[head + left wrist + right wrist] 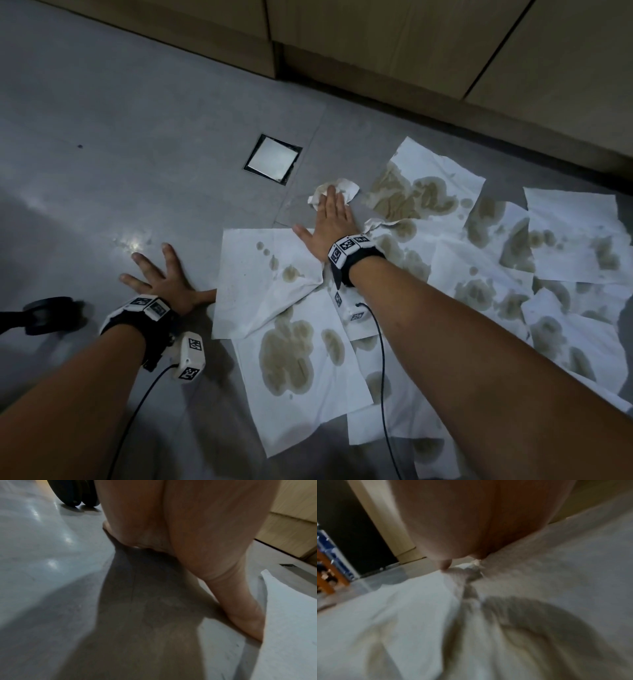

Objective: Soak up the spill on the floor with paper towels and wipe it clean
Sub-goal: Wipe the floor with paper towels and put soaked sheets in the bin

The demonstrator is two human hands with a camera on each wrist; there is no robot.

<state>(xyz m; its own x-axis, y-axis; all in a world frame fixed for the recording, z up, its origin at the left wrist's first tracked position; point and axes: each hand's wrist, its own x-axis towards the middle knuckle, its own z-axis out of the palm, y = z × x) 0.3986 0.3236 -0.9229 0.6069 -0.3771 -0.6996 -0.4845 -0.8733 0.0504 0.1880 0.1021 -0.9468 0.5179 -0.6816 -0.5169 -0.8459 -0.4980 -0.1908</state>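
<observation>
Several white paper towels (561,236) lie spread over the grey floor (102,171), blotched with brownish wet stains (287,356). My right hand (329,219) lies flat with straight fingers, pressing a crumpled, stained wad of towel (347,188) onto the floor beyond the sheets. My left hand (164,274) rests palm down with spread fingers on bare floor, its thumb touching the edge of the nearest sheet (246,284). In the left wrist view the palm (188,527) bears on the floor beside a white sheet (291,615). The right wrist view is blurred, showing stained towel (522,615) below the palm.
A square metal floor drain (272,158) sits just left of the wad. Wooden cabinet fronts (445,51) run along the far side. A black caster wheel (44,313) stands at the left edge, near my left wrist. Cables trail from both wrist cameras.
</observation>
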